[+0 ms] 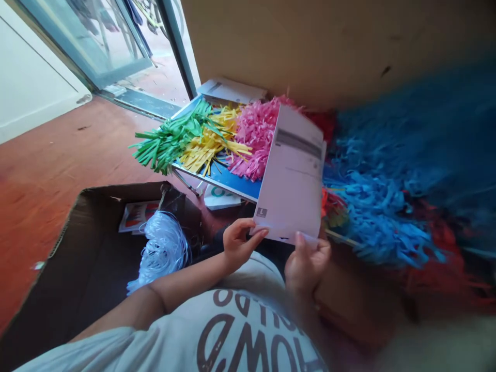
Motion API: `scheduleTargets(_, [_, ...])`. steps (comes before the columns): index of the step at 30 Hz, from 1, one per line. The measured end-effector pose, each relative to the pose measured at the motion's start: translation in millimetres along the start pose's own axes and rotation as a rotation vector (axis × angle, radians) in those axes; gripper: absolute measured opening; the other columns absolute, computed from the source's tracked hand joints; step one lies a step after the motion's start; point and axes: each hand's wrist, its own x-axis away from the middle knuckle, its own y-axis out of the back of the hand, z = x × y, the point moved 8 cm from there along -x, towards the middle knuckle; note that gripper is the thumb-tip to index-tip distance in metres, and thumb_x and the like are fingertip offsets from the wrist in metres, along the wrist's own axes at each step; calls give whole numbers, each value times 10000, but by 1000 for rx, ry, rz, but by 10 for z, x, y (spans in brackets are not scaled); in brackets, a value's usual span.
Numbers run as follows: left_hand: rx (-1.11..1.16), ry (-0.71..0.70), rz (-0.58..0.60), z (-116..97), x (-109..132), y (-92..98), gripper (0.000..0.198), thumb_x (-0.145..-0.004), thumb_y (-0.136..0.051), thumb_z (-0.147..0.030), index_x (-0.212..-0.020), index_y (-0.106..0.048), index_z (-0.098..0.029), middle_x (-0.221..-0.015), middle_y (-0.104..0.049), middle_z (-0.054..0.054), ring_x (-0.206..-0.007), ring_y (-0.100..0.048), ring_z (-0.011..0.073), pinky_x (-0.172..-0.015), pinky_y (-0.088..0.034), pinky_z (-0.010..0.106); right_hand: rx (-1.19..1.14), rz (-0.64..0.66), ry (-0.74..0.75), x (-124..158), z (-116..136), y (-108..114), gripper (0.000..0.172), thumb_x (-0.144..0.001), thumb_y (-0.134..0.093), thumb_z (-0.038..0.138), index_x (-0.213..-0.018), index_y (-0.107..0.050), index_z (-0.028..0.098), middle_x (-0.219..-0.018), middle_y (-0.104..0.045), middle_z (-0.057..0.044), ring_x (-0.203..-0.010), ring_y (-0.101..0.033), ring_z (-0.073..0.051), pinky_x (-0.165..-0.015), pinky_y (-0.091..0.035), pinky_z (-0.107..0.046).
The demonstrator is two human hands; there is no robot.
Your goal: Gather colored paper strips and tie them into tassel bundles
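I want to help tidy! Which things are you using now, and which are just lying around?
In use: white paper sheet, held by left hand and right hand.
Lying about: green strips, yellow strips, pink strips, blue fringe, cardboard box, white ribbon bundle.

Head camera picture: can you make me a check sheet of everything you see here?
Surface: blue board, its near edge bare.
Job's things: white sheet, printed, held up in front of the person.
Clutter: green strips, yellow strips and pink strips on the board; blue fringe at right; cardboard box holding a white ribbon bundle.
Hands: left hand pinches the sheet's lower left corner; right hand grips its bottom edge.
Cables: nothing seen.
Surroundings: glass door upper left; red-brown floor.
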Motion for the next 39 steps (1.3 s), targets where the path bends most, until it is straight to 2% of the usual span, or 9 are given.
scheduleTargets(4, [-22,-163,83,-84,10,-92,233,-729,-822,-104,-898,-680,-179,-869,-757,16,-782,-737,129,-720,-598,208,-107,-20,-126,-22,-110,-17,462,-675,-839,354,-840,-424,238,-742,-552,80,-678,-590,-99,-744,-527,-270])
scheduleTargets(7, [-27,-229,108,-161,22,-132,279,-715,-818,-56,-906,-663,-187,-891,-751,6,-788,-729,121,-713,-588,202,-139,-69,-141,-13,-89,-31,520,-629,-868,309,-865,-408,252,-826,-586,66,-759,-630,-118,-761,-537,-286])
scheduleTargets(13, [5,-193,53,-195,51,-148,215,-785,-779,-107,-910,-631,-203,-805,-676,-20,-762,-673,95,-684,-545,193,-152,-67,-122,47,6,-40,446,-654,-849,259,-884,-467,249,-863,-598,59,-809,-645,-132,-795,-556,-331])
scheduleTargets(18, [-83,-251,93,-220,6,-124,228,-819,-753,-129,-1015,-681,-222,-885,-714,8,-843,-690,123,-776,-557,244,-68,93,-276,49,-100,-51,377,-629,-878,385,-768,-585,193,-742,-622,34,-686,-641,-145,-618,-556,-292])
scheduleTargets(21, [-65,-178,113,-190,-34,-74,181,-809,-782,-183,-969,-702,-211,-885,-723,17,-828,-689,129,-766,-550,247,-93,152,-417,46,-186,-40,434,-564,-919,399,-620,-551,176,-553,-542,76,-519,-566,-97,-518,-526,-240])
scheduleTargets(24, [-52,-26,125,-137,-63,-28,110,-816,-786,-251,-803,-698,-186,-818,-705,16,-770,-662,121,-708,-523,232,-118,188,-504,38,-215,-46,447,-483,-951,411,-625,-602,171,-559,-598,63,-522,-599,-104,-532,-565,-252])
scheduleTargets(29, [-94,157,174,-97,-83,8,346,-868,-723,-363,-610,-614,-160,-719,-656,15,-670,-594,106,-641,-483,234,-75,243,-644,102,-291,-88,459,-425,-969,389,-623,-618,169,-578,-635,46,-552,-642,-127,-542,-599,-275])
scheduleTargets(34, [-100,175,148,-58,-52,32,303,-884,-703,-322,-643,-612,-162,-732,-641,5,-681,-577,95,-653,-468,224,-59,239,-597,135,-281,-130,498,-477,-950,385,-553,-503,178,-529,-570,75,-542,-623,-113,-556,-593,-264])
scheduleTargets(39, [-97,86,100,-63,23,49,242,-884,-703,-266,-685,-607,-167,-783,-643,3,-730,-598,96,-679,-472,221,-8,274,-579,155,-294,-157,457,-546,-912,352,-544,-488,183,-494,-552,75,-526,-606,-111,-557,-569,-252])
